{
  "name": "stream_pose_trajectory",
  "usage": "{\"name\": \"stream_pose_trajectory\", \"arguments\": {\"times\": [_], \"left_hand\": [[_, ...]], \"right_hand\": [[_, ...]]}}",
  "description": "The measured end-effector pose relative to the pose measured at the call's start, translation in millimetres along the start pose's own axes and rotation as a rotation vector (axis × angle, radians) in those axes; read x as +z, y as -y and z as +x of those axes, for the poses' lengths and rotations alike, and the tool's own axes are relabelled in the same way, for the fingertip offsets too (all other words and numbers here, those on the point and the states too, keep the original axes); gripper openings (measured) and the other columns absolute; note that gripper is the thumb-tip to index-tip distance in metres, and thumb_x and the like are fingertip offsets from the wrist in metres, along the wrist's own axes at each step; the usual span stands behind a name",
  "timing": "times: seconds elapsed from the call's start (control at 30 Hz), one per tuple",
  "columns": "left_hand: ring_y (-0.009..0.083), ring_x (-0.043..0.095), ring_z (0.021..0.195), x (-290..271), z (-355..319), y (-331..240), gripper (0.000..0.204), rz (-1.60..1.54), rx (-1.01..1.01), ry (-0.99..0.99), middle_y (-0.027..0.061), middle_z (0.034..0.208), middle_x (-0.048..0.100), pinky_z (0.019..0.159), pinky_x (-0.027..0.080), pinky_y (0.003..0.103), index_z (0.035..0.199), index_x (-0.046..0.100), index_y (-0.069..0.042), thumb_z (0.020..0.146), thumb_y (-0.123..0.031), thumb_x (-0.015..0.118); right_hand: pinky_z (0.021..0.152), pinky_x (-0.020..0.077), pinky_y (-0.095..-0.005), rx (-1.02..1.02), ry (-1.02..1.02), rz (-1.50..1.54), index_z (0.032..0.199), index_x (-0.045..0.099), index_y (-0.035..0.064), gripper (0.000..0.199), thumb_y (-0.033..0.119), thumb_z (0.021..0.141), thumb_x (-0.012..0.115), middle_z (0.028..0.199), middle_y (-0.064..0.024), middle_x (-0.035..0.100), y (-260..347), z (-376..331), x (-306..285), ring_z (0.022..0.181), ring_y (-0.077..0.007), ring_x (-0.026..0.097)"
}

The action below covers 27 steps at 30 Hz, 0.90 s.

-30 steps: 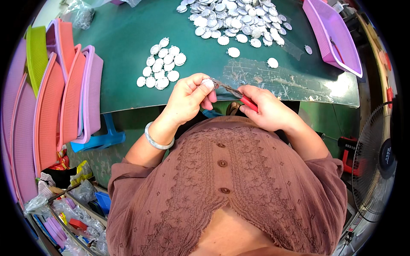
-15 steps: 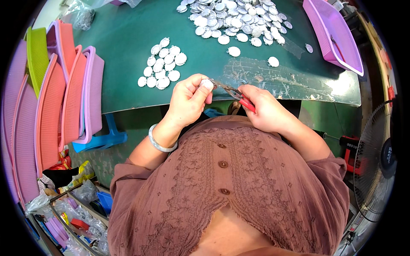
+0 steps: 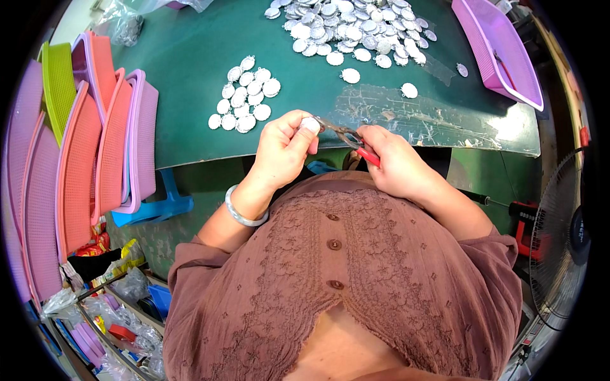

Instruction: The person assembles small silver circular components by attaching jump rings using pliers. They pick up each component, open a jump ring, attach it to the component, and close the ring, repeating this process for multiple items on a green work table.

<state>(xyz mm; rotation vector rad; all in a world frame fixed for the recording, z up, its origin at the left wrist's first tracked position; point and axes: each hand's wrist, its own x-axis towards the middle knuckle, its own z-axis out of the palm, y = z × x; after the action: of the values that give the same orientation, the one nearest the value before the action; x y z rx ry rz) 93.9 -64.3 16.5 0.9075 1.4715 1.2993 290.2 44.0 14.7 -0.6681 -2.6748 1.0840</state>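
With a clock face centred between the hands and twelve o'clock at the far side of the bench (image 3: 184, 70), a small pale silver disc (image 3: 310, 125) is held almost at the centre, just above the near edge. The disc is pinched in the left hand (image 3: 279, 151), which is reached in from seven o'clock; its grip is closed, with the thumb pressed across the disc's face. A pair of red-handled pliers (image 3: 347, 134) is held in the right hand (image 3: 395, 155), at four o'clock, the fingers being wrapped around the handles in a closed grip. The tips of the pliers are set at the disc's right edge; whether anything is clamped between them cannot be made out.

A cluster of similar discs (image 3: 239, 97) is spread at ten o'clock, and a much larger pile of discs (image 3: 356, 28) is heaped at one o'clock. A few single discs are scattered between one and two o'clock. A purple basket (image 3: 530, 86) is placed at two o'clock, near the bench's edge. At nine o'clock, pink, purple and green baskets (image 3: 79, 171) are stacked together on their sides. A fan (image 3: 551, 235) is seen at four o'clock.
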Motion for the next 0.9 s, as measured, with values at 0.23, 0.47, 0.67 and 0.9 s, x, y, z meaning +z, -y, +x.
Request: {"name": "stream_pose_trajectory", "arguments": {"times": [0.23, 0.47, 0.67, 0.9], "left_hand": [[0.0062, 0.047, 0.05, 1, 4, -3, 0.021, -0.248, -0.047, 0.039, 0.0022, 0.067, 0.059, 0.045, 0.038, 0.018, 0.095, 0.063, -0.002, 0.097, -0.022, 0.055], [0.006, 0.048, 0.051, 1, 4, -4, 0.019, -0.284, -0.061, 0.034, 0.0025, 0.068, 0.06, 0.046, 0.039, 0.018, 0.096, 0.063, -0.002, 0.096, -0.021, 0.057], [0.0055, 0.049, 0.051, 0, 5, -5, 0.019, -0.246, -0.06, 0.044, 0.0022, 0.069, 0.061, 0.046, 0.04, 0.017, 0.095, 0.063, -0.003, 0.097, -0.021, 0.057], [0.0054, 0.049, 0.051, 0, 5, -2, 0.02, -0.191, -0.061, 0.035, 0.0022, 0.068, 0.06, 0.046, 0.04, 0.017, 0.094, 0.063, -0.003, 0.096, -0.021, 0.056]], "right_hand": [[0.065, 0.041, -0.0262, 0.13, 0.173, 0.429, 0.116, 0.054, -0.0009, 0.035, 0.011, 0.084, 0.062, 0.078, -0.001, 0.052, -3, 5, -23, 0.07, -0.0094, 0.045], [0.067, 0.0437, -0.0311, 0.066, 0.17, 0.365, 0.115, 0.055, -0.0008, 0.036, 0.01, 0.083, 0.063, 0.077, -0.0071, 0.054, -5, 7, -20, 0.07, -0.0161, 0.049], [0.071, 0.0486, -0.0388, 0.059, 0.172, 0.333, 0.11, 0.056, -0.003, 0.035, 0.013, 0.08, 0.064, 0.087, -0.02, 0.062, -4, 9, -21, 0.079, -0.0328, 0.062], [0.072, 0.0488, -0.0396, 0.074, 0.164, 0.25, 0.109, 0.057, -0.0029, 0.033, 0.012, 0.08, 0.065, 0.088, -0.0209, 0.062, -1, 9, -20, 0.081, -0.0349, 0.062]]}}
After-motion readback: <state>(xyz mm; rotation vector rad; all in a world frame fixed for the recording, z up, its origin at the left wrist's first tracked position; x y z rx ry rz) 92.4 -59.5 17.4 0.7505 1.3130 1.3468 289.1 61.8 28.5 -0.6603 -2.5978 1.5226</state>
